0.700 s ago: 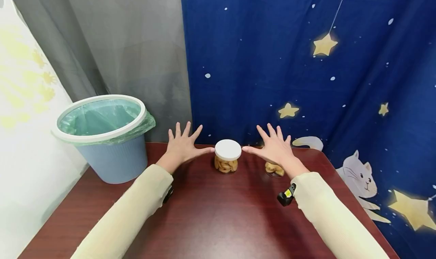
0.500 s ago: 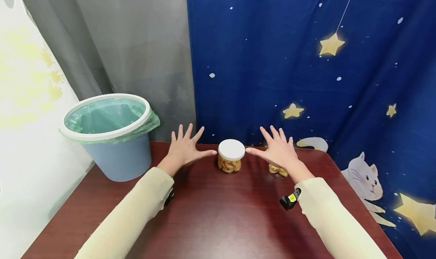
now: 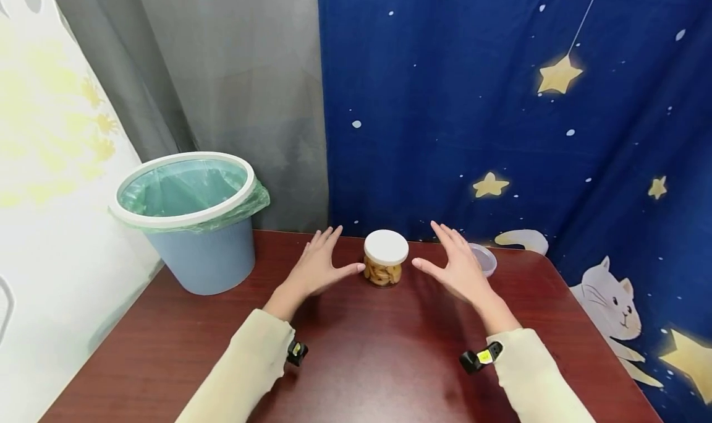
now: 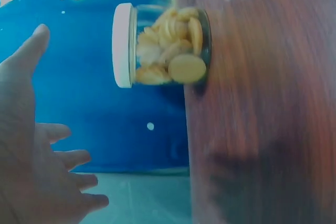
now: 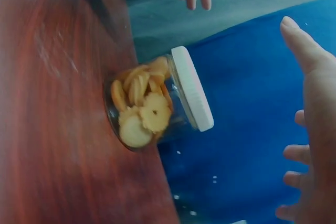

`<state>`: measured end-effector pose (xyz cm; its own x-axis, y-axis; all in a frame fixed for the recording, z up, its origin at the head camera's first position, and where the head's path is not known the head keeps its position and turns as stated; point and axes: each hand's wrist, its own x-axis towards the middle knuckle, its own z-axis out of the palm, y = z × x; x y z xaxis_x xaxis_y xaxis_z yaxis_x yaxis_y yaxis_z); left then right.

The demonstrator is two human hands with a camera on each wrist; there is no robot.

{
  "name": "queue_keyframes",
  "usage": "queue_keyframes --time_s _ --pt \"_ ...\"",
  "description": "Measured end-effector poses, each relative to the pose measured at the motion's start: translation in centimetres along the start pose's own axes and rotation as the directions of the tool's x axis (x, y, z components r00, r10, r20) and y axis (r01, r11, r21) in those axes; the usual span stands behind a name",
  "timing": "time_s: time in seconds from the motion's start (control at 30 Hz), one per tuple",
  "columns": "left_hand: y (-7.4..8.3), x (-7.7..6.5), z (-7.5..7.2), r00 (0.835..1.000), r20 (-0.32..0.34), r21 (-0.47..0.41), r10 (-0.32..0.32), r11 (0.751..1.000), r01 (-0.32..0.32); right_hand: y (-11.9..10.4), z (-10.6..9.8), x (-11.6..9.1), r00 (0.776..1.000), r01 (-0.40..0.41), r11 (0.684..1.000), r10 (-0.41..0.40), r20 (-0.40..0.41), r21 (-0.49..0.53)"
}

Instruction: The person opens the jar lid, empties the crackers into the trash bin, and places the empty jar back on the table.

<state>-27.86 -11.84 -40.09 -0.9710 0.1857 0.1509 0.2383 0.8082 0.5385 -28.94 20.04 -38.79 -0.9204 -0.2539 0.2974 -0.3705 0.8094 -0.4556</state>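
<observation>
A clear jar of cookies [image 3: 382, 274] with a white lid [image 3: 386, 247] stands upright near the table's back edge. My left hand [image 3: 318, 267] is on its left side, fingers extended, the thumb tip overlapping the jar's edge in the head view. On the other side my right hand [image 3: 457, 267] is held with its fingers extended and its thumb pointing at the jar across a small gap. Both wrist views show the cookies [image 4: 173, 45] through the jar's wall, with the hand beside the lid. Behind my right hand a pale translucent round lid [image 3: 484, 260] is partly hidden.
A blue bin [image 3: 203, 256] with a white rim and green liner stands at the back left of the dark red table [image 3: 356, 355]. Grey and star-patterned blue curtains [image 3: 411, 101] hang behind the back edge.
The spread fingers of both hands have drawn together and the hands have lowered around the jar. The translucent lid has come into sight, while the cookies below it are now hidden.
</observation>
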Motion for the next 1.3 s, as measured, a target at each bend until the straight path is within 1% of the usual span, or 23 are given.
queue_keyframes --time_s 0.1,0.23,0.37,0.43,0.5,0.57,0.7,0.8,0.9,1.07,1.2,1.3 --pt "0.4 0.1 0.8 1.0 -0.003 -0.09 0.009 0.996 -0.009 0.3 0.9 -0.5 1.0 0.011 0.995 -0.01 -0.013 0.104" --pt "0.8 0.5 1.8 1.0 -0.018 -0.189 0.02 0.982 -0.023 0.5 2.2 -0.9 0.999 0.019 0.978 -0.01 -0.041 0.209" --pt "0.8 1.0 2.9 0.999 -0.043 -0.245 0.016 0.969 -0.027 0.6 3.9 -1.1 0.999 0.019 0.959 -0.004 -0.052 0.283" --pt "0.8 1.1 3.5 0.998 -0.061 -0.275 0.011 0.961 -0.028 0.7 4.8 -1.1 0.999 0.013 0.944 0.004 -0.051 0.328" --pt "0.7 1.3 4.0 0.997 -0.074 -0.303 0.008 0.953 -0.03 0.9 5.8 -1.0 0.999 0.008 0.925 0.012 -0.051 0.38" --pt "0.6 1.4 4.4 0.997 -0.083 -0.333 0.002 0.942 -0.03 1.1 6.8 -0.9 0.999 0.001 0.899 0.023 -0.049 0.438" --pt "0.5 1.6 5.2 0.994 -0.106 -0.38 -0.006 0.924 -0.035 1.4 8.7 -0.5 0.998 -0.03 0.837 0.059 -0.037 0.546" --pt "0.4 1.5 5.9 0.993 -0.115 -0.395 -0.002 0.917 -0.044 1.3 10.1 -0.5 0.995 -0.066 0.79 0.097 -0.017 0.609" --pt "0.2 1.3 6.4 0.993 -0.116 -0.409 0.0 0.911 -0.048 1.2 11.3 -0.5 0.993 -0.079 0.751 0.116 -0.013 0.655" --pt "0.0 1.5 7.0 0.991 -0.135 -0.437 0.0 0.898 -0.059 1.4 12.3 -0.4 0.993 -0.071 0.717 0.115 -0.018 0.693" --pt "-0.2 1.5 7.3 0.991 -0.135 -0.462 -0.011 0.885 -0.053 1.4 13.0 -0.3 0.994 -0.067 0.712 0.111 -0.019 0.699" --pt "-0.4 1.6 7.6 0.992 -0.126 -0.475 -0.024 0.879 -0.039 1.3 13.7 -0.2 0.991 -0.068 0.711 0.129 -0.035 0.7"
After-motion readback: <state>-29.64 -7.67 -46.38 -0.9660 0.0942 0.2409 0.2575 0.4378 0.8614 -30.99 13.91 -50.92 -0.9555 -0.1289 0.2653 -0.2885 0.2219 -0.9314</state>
